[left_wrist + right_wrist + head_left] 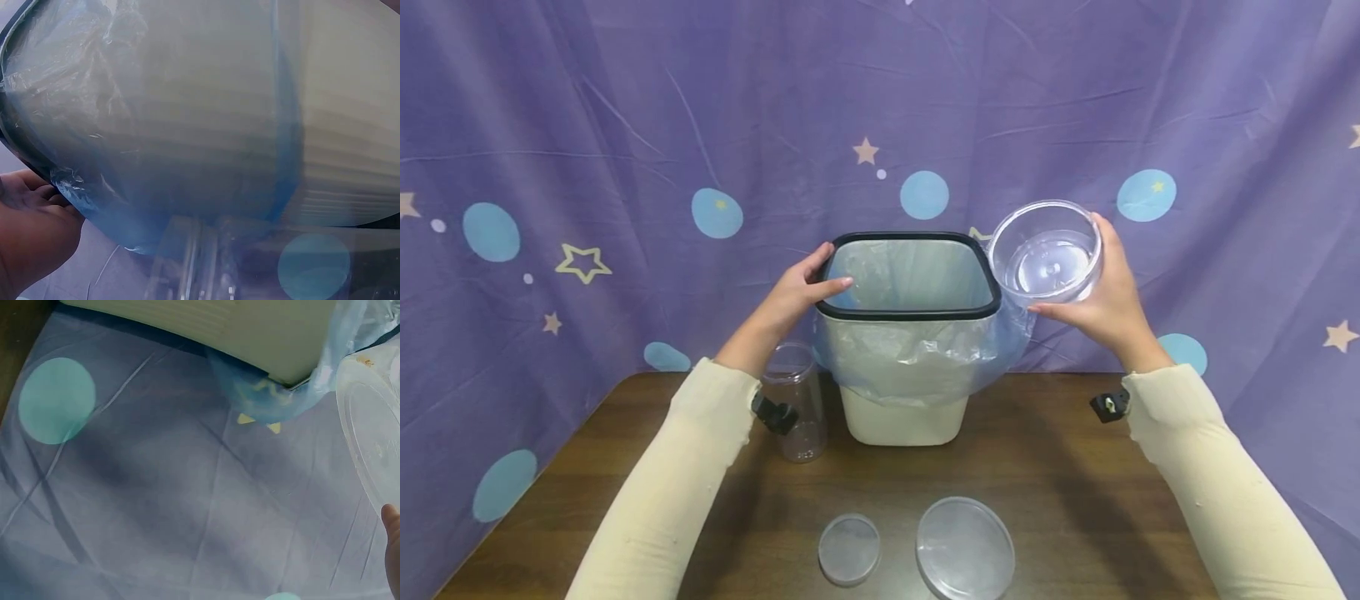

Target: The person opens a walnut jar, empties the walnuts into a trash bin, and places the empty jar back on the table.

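Note:
A cream trash bin [904,417] with a black rim stands upright, lined with a translucent blue trash bag [917,354] folded down over its outside. My left hand [797,287] grips the rim at its left side, thumb over the edge and fingers outside. Raised beside the bin's right edge, a wide clear plastic jar [1047,254] sits in my right hand [1108,296], its mouth tilted toward me. Its bottom shows in the right wrist view with the tip of a finger [390,515] on its edge.
A tall clear jar [805,417] stands left of the bin, partly behind my left wrist. Two clear round lids, one small [849,550] and one large [966,550], lie on the wooden table [1060,517] in front. A purple patterned curtain [820,100] hangs behind.

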`<state>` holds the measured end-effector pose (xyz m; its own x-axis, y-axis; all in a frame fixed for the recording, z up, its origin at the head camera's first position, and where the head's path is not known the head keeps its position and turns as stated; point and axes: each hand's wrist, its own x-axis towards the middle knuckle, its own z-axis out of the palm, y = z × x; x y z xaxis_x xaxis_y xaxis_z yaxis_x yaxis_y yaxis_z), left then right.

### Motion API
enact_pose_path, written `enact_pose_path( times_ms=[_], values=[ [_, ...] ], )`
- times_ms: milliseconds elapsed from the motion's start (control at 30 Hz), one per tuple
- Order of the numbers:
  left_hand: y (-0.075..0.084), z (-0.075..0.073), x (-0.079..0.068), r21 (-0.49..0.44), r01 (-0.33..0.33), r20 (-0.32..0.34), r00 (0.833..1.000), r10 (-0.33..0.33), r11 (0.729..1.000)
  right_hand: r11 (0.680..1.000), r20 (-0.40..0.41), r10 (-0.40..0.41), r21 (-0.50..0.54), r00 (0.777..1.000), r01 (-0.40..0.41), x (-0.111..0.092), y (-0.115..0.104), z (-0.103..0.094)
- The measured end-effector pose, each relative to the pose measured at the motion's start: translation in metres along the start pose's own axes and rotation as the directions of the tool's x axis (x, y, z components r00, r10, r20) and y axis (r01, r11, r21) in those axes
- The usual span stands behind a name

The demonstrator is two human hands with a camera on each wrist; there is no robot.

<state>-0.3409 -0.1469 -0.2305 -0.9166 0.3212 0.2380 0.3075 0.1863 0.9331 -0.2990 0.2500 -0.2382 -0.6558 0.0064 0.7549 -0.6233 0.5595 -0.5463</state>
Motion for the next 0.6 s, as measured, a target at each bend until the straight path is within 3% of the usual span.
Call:
enact_pose_path(
  times_ms=[167, 467, 600],
  values=[
    [0.000, 0.000, -0.001, 0.002, 0.006, -0.005, 1.000, -0.006, 1.000, 0.995, -0.035, 0.080, 0.057, 0.996, -0.078, -0.015, 0.005, -0.004],
    [0.000, 0.001, 0.000, 0.013, 0.003, -0.008, 1.000, -0.003, 1.000, 0.983, -0.113, 0.146, 0.129, 0.983, -0.131, -0.044, 0.005, -0.007],
    [0.000, 0.000, 0.001, 0.013, 0.002, -0.013, 1.000, -0.002, 1.000, 0.979, -0.110, 0.163, 0.144, 0.981, -0.146, -0.056, 0.019, -0.006]
  ],
)
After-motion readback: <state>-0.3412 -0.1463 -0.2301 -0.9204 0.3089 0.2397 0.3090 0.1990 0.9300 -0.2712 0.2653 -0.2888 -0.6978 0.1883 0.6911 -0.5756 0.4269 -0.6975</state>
